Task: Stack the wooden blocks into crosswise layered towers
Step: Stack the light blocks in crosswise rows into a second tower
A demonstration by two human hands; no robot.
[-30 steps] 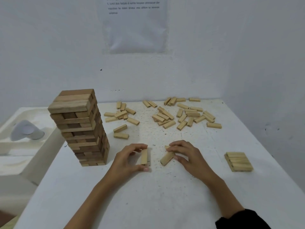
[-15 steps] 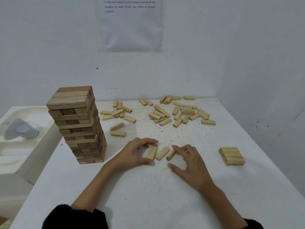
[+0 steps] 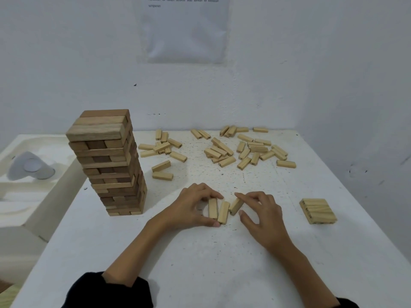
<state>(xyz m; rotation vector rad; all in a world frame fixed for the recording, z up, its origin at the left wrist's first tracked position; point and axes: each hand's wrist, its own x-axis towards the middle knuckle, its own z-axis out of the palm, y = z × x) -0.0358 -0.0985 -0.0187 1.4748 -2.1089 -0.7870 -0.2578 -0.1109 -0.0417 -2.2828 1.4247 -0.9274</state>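
Alignment matters: our left hand [image 3: 192, 208] pinches two pale blocks [image 3: 213, 207] together on the tabletop [image 3: 200, 263] while our right hand [image 3: 264, 218] pinches the angled third block [image 3: 235, 206], which we should swing flush.

Tower [image 3: 111, 165] left of scattered blocks [image 3: 233, 147]

wall sheet [image 3: 184, 30] cut off at top & unreadable, tray [image 3: 13, 192] cropped left
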